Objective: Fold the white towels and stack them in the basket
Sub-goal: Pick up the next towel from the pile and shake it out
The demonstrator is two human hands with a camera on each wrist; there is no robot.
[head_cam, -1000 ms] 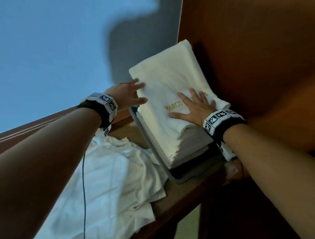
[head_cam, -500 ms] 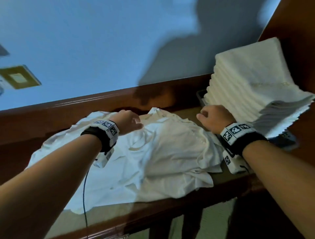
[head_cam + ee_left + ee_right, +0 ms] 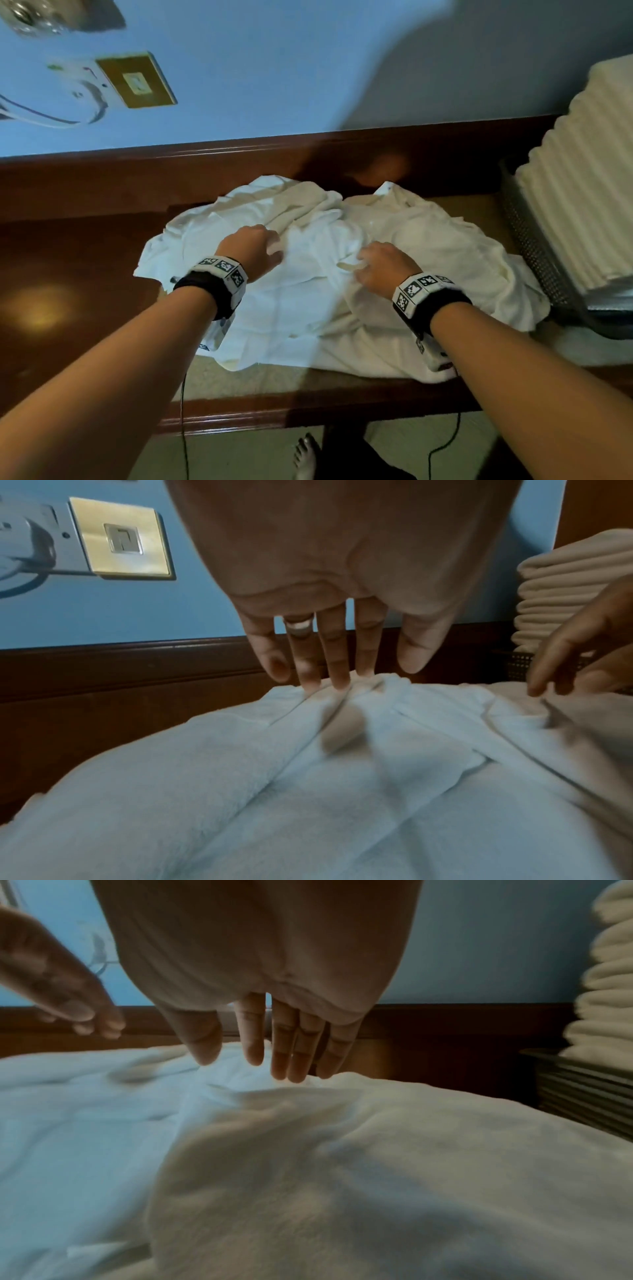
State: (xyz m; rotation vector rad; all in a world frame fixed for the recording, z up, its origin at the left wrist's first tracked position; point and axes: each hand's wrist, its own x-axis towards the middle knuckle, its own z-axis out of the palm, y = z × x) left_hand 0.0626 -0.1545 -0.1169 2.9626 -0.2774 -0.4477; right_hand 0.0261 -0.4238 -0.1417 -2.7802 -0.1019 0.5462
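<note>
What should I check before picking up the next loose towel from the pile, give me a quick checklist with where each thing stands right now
1. Both hands free: ok. The left hand and right hand have straight fingers and hold nothing.
2. Hands over the loose towels: ok, left fingertips touch the cloth; right-hand contact cannot tell.
3. One towel singled out: not ok, the pile is crumpled and overlapping, with no single edge separated.
4. Bare space on the wooden table to fold on: ok, to the left of the pile.
5. Room on the folded stack in the basket: cannot tell, its top is cut off.
</note>
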